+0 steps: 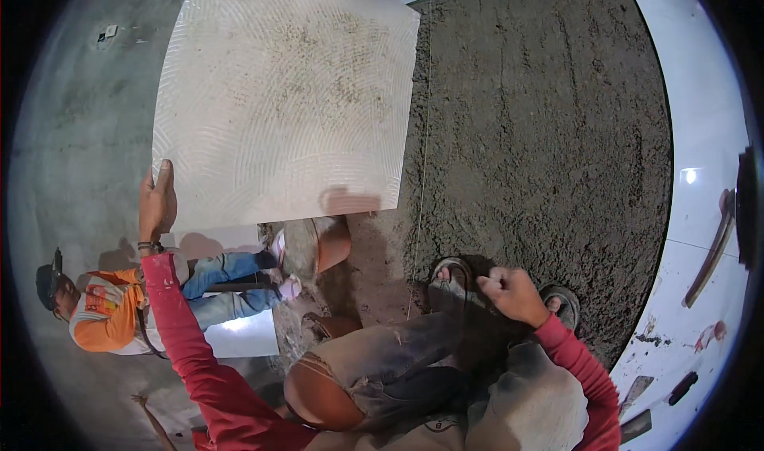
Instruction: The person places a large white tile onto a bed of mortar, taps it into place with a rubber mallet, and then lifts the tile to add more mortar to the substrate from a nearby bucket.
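A large pale floor tile (286,101) stands in front of me, its ridged side in view and speckled with grey mortar. My left hand (157,203) is shut on its lower left edge, thumb across the visible side. My right hand (516,294) is curled into a fist near my sandalled feet, with nothing visible in it. Below and beyond that hand spreads a bed of rough grey mortar (549,117). A thin string line (427,125) runs along the mortar's left side, just right of the tile.
White laid tiles (704,117) border the mortar on the right. A mallet (711,256) with a wooden handle and dark head lies there, near scattered tools. Another person (107,312) in an orange and white shirt is at the left. An orange-brown curved piece (334,242) sits below the tile.
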`<act>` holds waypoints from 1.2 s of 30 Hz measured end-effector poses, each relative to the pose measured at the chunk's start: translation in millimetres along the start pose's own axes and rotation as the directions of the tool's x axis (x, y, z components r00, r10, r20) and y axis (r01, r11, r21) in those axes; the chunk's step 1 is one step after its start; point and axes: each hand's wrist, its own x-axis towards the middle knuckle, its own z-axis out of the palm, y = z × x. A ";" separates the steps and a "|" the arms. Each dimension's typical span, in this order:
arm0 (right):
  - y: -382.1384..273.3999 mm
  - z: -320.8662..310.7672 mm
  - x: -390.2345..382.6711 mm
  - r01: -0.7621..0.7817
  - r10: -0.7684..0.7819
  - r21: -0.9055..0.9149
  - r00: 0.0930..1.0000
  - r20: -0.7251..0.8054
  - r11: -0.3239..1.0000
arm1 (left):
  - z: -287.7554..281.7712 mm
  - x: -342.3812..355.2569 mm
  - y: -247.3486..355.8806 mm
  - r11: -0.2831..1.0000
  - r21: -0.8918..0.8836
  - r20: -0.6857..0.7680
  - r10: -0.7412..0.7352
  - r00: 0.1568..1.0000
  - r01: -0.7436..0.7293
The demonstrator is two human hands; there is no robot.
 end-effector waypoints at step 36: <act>-3.7 -91.9 20.1 0.016 -0.006 0.052 0.983 -0.182 0.999 | 27.9 -37.9 9.8 0.708 0.659 -0.570 0.247 0.784 0.256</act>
